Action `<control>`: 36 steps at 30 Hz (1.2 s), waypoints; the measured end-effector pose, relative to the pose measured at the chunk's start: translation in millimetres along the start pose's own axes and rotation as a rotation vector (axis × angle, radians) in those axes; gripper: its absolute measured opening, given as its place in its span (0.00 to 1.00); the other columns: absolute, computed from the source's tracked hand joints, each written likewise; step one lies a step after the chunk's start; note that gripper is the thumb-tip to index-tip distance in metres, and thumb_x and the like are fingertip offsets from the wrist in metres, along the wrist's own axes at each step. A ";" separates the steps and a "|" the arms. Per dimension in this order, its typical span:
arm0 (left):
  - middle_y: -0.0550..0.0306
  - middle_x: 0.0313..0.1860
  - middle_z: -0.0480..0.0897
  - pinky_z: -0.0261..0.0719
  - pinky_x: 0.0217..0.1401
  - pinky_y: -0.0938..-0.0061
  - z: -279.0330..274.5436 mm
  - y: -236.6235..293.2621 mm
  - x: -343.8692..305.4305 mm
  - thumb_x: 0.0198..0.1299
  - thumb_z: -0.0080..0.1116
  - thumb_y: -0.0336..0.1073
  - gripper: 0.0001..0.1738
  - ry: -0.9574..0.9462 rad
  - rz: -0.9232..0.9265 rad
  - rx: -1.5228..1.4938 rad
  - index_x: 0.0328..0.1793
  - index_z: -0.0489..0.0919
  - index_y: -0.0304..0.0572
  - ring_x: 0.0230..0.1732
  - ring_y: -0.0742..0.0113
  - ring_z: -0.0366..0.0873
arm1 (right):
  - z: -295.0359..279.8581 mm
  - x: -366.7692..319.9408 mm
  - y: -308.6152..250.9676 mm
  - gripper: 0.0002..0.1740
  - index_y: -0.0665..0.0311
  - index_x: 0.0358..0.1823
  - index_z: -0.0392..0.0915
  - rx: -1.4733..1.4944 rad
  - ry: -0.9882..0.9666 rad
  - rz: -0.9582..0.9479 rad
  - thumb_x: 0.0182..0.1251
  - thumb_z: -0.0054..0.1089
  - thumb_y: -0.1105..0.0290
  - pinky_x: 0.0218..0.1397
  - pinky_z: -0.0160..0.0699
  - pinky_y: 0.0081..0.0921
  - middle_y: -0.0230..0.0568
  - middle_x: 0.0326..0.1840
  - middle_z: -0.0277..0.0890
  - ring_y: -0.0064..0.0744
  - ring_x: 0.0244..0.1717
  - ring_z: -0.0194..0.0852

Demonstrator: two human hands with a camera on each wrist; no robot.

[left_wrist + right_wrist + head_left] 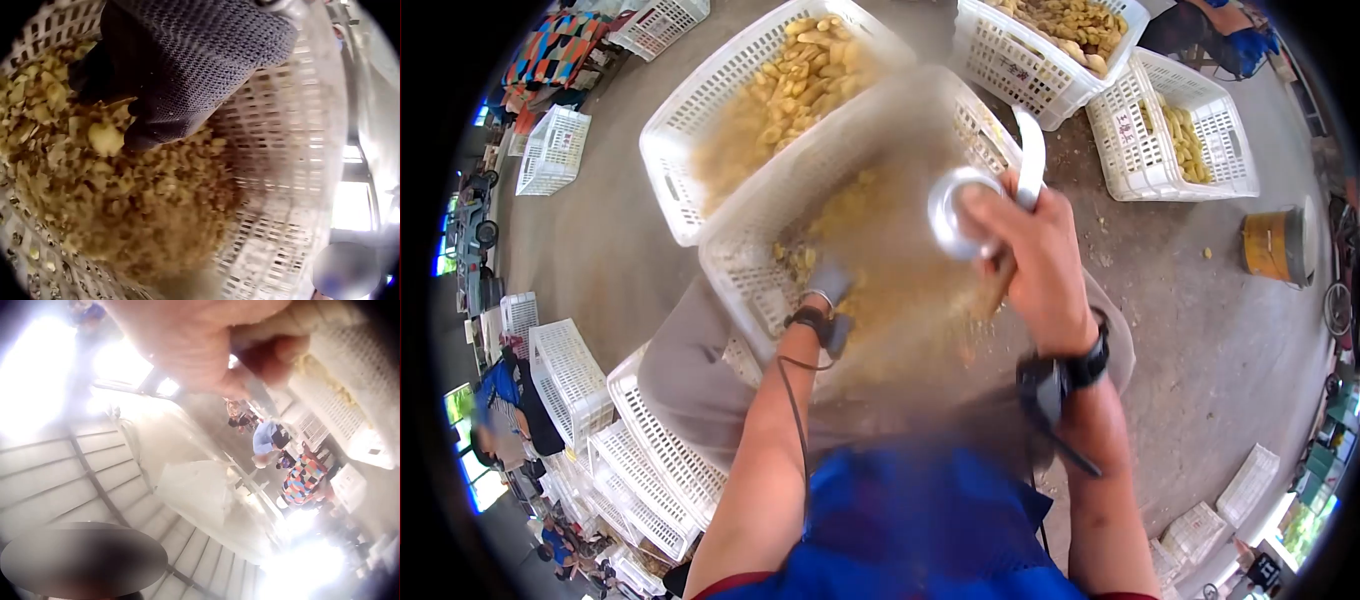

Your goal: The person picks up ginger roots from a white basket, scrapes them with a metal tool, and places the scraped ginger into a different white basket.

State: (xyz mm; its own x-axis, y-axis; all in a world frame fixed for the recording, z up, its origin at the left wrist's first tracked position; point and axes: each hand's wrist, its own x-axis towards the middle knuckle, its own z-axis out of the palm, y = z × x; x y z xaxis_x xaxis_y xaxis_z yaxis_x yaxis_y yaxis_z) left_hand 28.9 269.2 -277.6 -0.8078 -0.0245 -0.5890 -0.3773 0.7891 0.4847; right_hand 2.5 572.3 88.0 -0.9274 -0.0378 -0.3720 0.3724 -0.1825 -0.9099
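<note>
My left hand [194, 69], in a grey knitted glove, reaches down into a white plastic basket [281, 144]. Its fingers point at a bed of small yellow-brown scraps [119, 206], the fingertips close beside a larger pale yellow lump [105, 139] that lies among them. Raised over the basket's right side in the head view, my bare right hand [1045, 255] grips a tool with a curved white strip [1030, 155]. Its thumb lies over a round shiny metal piece [952, 212]. In the right wrist view, my right hand's fingers are curled. Blur covers the middle of the head view.
Beyond the near basket stands another basket [662, 150] of knobbly yellow ginger-like roots [810, 75]. Two more part-filled baskets [1020, 75] [1120, 165] stand at the upper right, with a yellow bucket [1268, 243] beyond. Stacked white crates [655, 470] flank my left leg. Other people sit farther off.
</note>
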 end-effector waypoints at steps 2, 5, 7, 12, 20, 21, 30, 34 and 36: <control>0.46 0.34 0.88 0.85 0.34 0.63 23.4 -8.0 15.1 0.59 0.72 0.47 0.28 -0.029 -0.026 0.008 0.57 0.83 0.32 0.29 0.58 0.87 | 2.4 -7.7 -11.7 0.11 0.61 0.32 0.81 -0.151 0.013 0.090 0.71 0.70 0.64 0.22 0.64 0.17 0.26 0.24 0.77 0.14 0.21 0.70; 0.43 0.36 0.88 0.84 0.36 0.62 58.7 -3.8 8.0 0.57 0.73 0.47 0.30 0.146 0.031 0.197 0.57 0.81 0.29 0.30 0.55 0.87 | -0.3 0.3 -5.2 0.11 0.61 0.31 0.82 -0.089 0.073 0.078 0.70 0.70 0.64 0.22 0.62 0.15 0.25 0.22 0.76 0.13 0.19 0.68; 0.42 0.39 0.88 0.84 0.37 0.62 62.8 3.7 4.3 0.57 0.74 0.46 0.29 0.210 0.002 0.134 0.55 0.81 0.29 0.33 0.55 0.88 | -2.7 2.6 -3.2 0.11 0.60 0.31 0.81 -0.110 0.109 0.099 0.70 0.71 0.64 0.22 0.62 0.16 0.25 0.23 0.76 0.12 0.19 0.68; 0.45 0.44 0.87 0.88 0.41 0.60 17.4 22.8 -14.2 0.63 0.65 0.35 0.22 -0.062 -0.174 -0.799 0.61 0.79 0.31 0.41 0.53 0.89 | -4.6 -3.1 6.6 0.11 0.61 0.31 0.81 -0.157 0.043 0.045 0.69 0.70 0.64 0.22 0.64 0.15 0.24 0.23 0.76 0.12 0.20 0.68; 0.40 0.56 0.85 0.88 0.56 0.56 -94.9 77.0 -159.2 0.72 0.55 0.35 0.31 -0.162 0.310 -1.539 0.79 0.67 0.33 0.51 0.50 0.88 | -1.7 -13.0 36.7 0.12 0.61 0.34 0.82 -0.297 0.006 -0.090 0.69 0.70 0.61 0.23 0.66 0.15 0.26 0.23 0.78 0.13 0.20 0.70; 0.38 0.56 0.85 0.88 0.55 0.58 -98.2 78.3 -176.1 0.73 0.55 0.35 0.31 -0.131 0.317 -1.503 0.79 0.67 0.32 0.51 0.50 0.88 | 2.6 -19.0 42.8 0.11 0.61 0.34 0.82 -0.271 -0.013 -0.090 0.69 0.70 0.62 0.23 0.67 0.14 0.26 0.24 0.78 0.13 0.21 0.71; 0.33 0.56 0.85 0.88 0.49 0.70 -112.6 98.0 -295.0 0.74 0.56 0.38 0.31 -0.094 0.383 -1.574 0.77 0.68 0.28 0.47 0.54 0.88 | 58.9 -84.7 105.0 0.09 0.65 0.44 0.86 -0.070 -0.157 -0.138 0.72 0.66 0.67 0.28 0.69 0.16 0.27 0.32 0.83 0.13 0.26 0.74; 0.39 0.49 0.87 0.85 0.38 0.74 -122.2 89.1 -311.0 0.75 0.56 0.39 0.28 -0.103 0.390 -1.455 0.75 0.70 0.30 0.35 0.62 0.87 | 79.3 -110.4 82.5 0.13 0.65 0.45 0.83 -0.060 -0.161 -0.121 0.68 0.72 0.64 0.24 0.71 0.17 0.30 0.32 0.80 0.17 0.24 0.74; 0.41 0.48 0.87 0.82 0.35 0.75 -123.5 84.1 -315.8 0.75 0.56 0.41 0.26 -0.129 0.355 -1.579 0.73 0.72 0.31 0.32 0.64 0.85 | 88.7 -114.0 82.4 0.14 0.66 0.45 0.83 -0.120 -0.149 -0.091 0.67 0.73 0.64 0.24 0.71 0.17 0.30 0.31 0.81 0.17 0.23 0.74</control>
State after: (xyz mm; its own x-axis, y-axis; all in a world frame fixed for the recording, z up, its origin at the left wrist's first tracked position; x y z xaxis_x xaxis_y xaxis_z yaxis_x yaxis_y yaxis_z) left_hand 196.3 267.5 29.0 -0.9403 0.1251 -0.3166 -0.3203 -0.6403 0.6982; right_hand 136.0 474.4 71.8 -0.9490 -0.1726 -0.2640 0.2797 -0.0738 -0.9573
